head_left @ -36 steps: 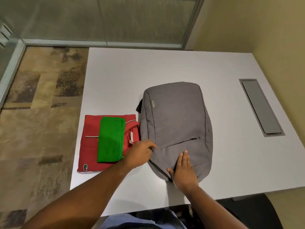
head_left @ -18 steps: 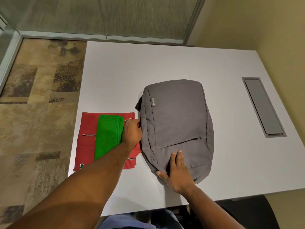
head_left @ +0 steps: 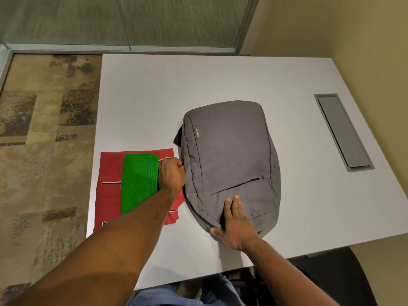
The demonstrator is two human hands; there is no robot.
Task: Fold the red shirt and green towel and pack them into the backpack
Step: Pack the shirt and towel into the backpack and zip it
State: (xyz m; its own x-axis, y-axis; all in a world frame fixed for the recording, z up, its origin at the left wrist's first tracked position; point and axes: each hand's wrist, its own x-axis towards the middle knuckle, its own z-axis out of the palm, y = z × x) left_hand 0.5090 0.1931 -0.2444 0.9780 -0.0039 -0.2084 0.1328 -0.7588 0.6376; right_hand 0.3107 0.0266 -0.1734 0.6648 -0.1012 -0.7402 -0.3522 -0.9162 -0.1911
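Spanning most of the view, the white bench (head_left: pixel 220 85) carries a grey backpack (head_left: pixel 229 155) lying flat near its front edge. Just left of the backpack lies the folded red shirt (head_left: pixel 109 191), with the folded green towel (head_left: pixel 138 184) on top of it. At the backpack's left side, the left hand (head_left: pixel 171 174) has its fingers curled and seems to pinch something small at the seam, likely a zipper pull. Flat, with fingers straight, the right hand (head_left: pixel 235 221) presses on the backpack's near corner.
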